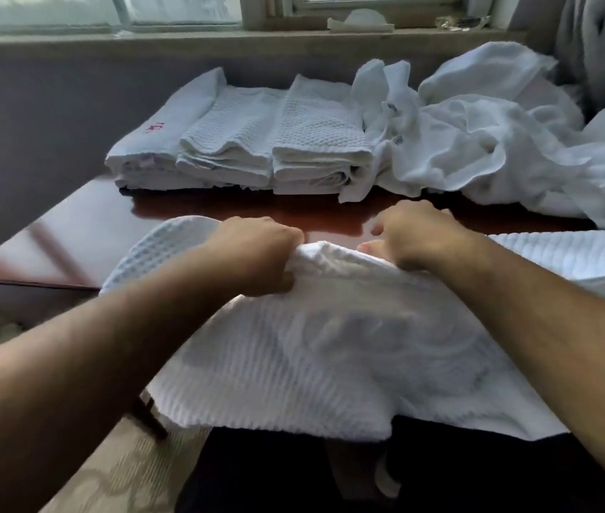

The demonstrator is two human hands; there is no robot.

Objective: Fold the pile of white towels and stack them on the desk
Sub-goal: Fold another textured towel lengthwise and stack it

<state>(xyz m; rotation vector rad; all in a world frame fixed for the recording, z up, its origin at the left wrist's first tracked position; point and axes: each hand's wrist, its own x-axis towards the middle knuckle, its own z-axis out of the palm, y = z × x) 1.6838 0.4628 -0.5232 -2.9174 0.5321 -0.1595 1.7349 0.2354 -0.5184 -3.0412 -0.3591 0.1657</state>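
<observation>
Stacks of folded towels [241,153] are sitting side by side along the back of the surface [82,231]. Crumpled unfolded towels [478,142] are lying heaped to their right, touching the nearest stack. A white waffle-weave towel [330,346] is lying across the near edge, wrinkled and hanging off toward the person. The left hand [260,253] and right hand [415,238] are both gripping its bunched far edge, fingers [289,235] curling round the fabric.

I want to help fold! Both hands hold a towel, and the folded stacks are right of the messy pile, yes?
No. In the head view the folded stacks are left of the messy pile. The left hand and right hand do hold a towel.
</observation>
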